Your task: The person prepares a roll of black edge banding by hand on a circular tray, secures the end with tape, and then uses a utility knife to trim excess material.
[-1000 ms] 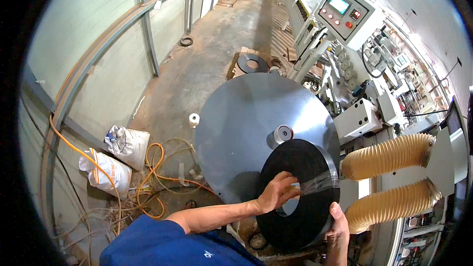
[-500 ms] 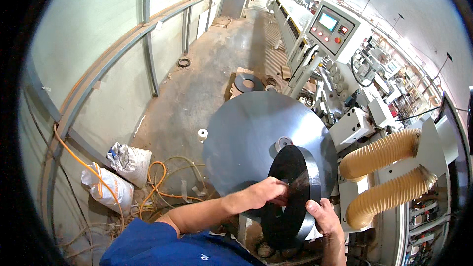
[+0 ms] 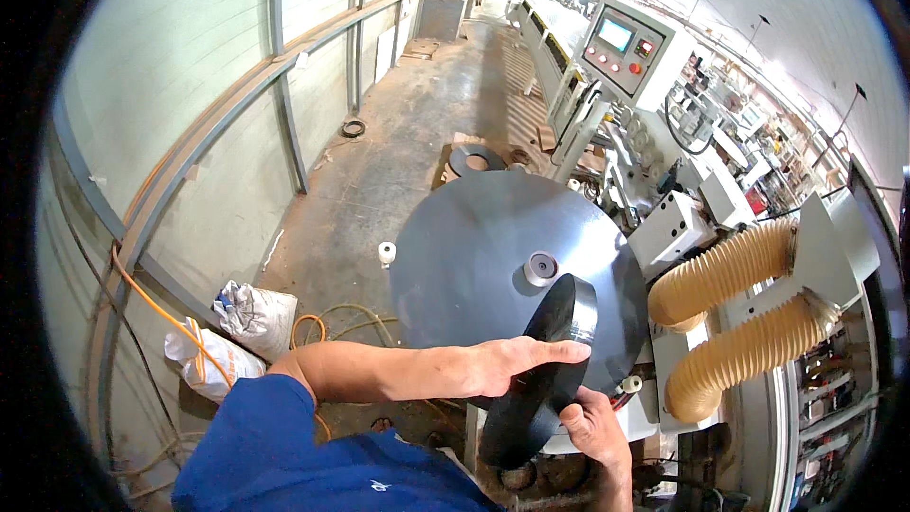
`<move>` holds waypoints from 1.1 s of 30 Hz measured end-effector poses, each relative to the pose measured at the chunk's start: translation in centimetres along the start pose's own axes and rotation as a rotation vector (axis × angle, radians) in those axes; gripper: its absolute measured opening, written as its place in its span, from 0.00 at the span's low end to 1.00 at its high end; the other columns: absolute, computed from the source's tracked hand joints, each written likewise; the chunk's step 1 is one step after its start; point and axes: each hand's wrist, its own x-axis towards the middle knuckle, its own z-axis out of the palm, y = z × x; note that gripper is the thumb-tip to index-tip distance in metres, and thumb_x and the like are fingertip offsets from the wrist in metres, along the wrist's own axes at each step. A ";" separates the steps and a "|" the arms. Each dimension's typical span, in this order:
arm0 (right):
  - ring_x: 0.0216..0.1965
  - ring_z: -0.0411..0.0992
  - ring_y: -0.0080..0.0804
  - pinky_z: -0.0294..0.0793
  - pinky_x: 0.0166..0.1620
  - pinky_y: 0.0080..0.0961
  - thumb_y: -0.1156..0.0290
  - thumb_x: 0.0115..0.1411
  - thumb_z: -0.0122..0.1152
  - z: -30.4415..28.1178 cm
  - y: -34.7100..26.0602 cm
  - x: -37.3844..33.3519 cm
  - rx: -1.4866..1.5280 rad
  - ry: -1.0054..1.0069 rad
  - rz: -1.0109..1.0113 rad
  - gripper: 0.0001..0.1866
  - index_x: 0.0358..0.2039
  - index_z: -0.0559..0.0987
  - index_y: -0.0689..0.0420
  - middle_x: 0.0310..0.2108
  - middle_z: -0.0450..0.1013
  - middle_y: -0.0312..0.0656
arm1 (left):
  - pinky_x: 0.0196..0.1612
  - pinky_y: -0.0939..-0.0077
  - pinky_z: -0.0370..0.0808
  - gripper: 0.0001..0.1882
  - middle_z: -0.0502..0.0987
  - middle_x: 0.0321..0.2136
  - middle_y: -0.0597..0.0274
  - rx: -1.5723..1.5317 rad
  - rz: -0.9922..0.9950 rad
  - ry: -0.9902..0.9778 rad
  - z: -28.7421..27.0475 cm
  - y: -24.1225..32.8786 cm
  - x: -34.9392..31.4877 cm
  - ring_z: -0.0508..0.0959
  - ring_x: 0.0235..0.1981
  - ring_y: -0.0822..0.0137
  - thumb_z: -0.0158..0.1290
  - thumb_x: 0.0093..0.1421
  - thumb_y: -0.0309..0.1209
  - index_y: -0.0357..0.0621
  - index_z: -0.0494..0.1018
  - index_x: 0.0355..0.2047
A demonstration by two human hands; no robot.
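A thick black roll of banding tape [image 3: 536, 410] is tilted on its edge at the near side of a large round grey plate [image 3: 460, 265]. My left hand [image 3: 502, 365] is closed on its left side, with a digit stretched across the outer rim; the other fingers are partly hidden. Low on the right rim, my right hand [image 3: 595, 429] grips the roll, thumb in view and fingers mostly out of sight behind it. Just beyond the roll, a white round hub [image 3: 541, 268] stands up from the plate.
Two ribbed yellow hoses [image 3: 720, 270] and a machine flank the plate on the right, below a control panel [image 3: 626, 49]. White sacks [image 3: 256, 315] and an orange hose [image 3: 156, 299] lie at left. A flat dark ring [image 3: 477, 160] lies beyond the plate, a small white spool [image 3: 387, 253] beside it.
The roll has turned more edge-on and come slightly left and nearer. My left hand has moved from its centre opening to the outer rim. My right hand has shifted left and down with it.
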 end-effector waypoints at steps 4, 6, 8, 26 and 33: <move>0.39 0.73 0.29 0.74 0.43 0.30 0.29 0.57 0.56 0.1 2.2 -0.3 0.017 0.034 -0.110 0.46 0.47 0.78 0.68 0.34 0.79 0.46 | 0.35 0.72 0.75 0.23 0.78 0.31 0.66 0.070 -0.012 0.011 0.4 -0.3 0.3 0.78 0.32 0.69 0.61 0.58 0.51 0.44 0.77 0.40; 0.44 0.76 0.32 0.76 0.49 0.32 0.40 0.63 0.59 0.6 4.6 -0.5 0.335 0.211 -0.213 0.38 0.51 0.77 0.69 0.39 0.80 0.46 | 0.35 0.71 0.75 0.23 0.78 0.30 0.66 0.058 0.014 0.063 1.0 0.5 -0.7 0.78 0.30 0.69 0.61 0.57 0.52 0.45 0.77 0.39; 0.45 0.78 0.33 0.76 0.53 0.31 0.58 0.66 0.63 1.6 8.2 -0.3 0.556 0.320 -0.126 0.25 0.51 0.77 0.68 0.44 0.79 0.47 | 0.40 0.66 0.76 0.29 0.78 0.33 0.61 0.058 0.001 0.100 0.7 1.1 -0.6 0.78 0.35 0.64 0.66 0.48 0.55 0.46 0.77 0.39; 0.54 0.73 0.41 0.71 0.57 0.34 0.58 0.57 0.71 2.8 18.3 8.0 -0.006 0.526 -0.001 0.33 0.56 0.74 0.67 0.49 0.76 0.52 | 0.55 0.64 0.76 0.31 0.79 0.48 0.56 -0.285 0.473 0.037 -7.4 -6.0 -0.6 0.80 0.47 0.62 0.45 0.64 0.57 0.44 0.72 0.54; 0.54 0.72 0.48 0.70 0.59 0.38 0.59 0.48 0.75 5.0 16.0 12.5 -0.458 0.436 -0.008 0.36 0.56 0.74 0.63 0.52 0.74 0.52 | 0.58 0.56 0.72 0.45 0.76 0.54 0.49 -0.466 0.645 -0.004 -15.8 -12.8 0.8 0.77 0.52 0.54 0.46 0.56 0.68 0.41 0.68 0.59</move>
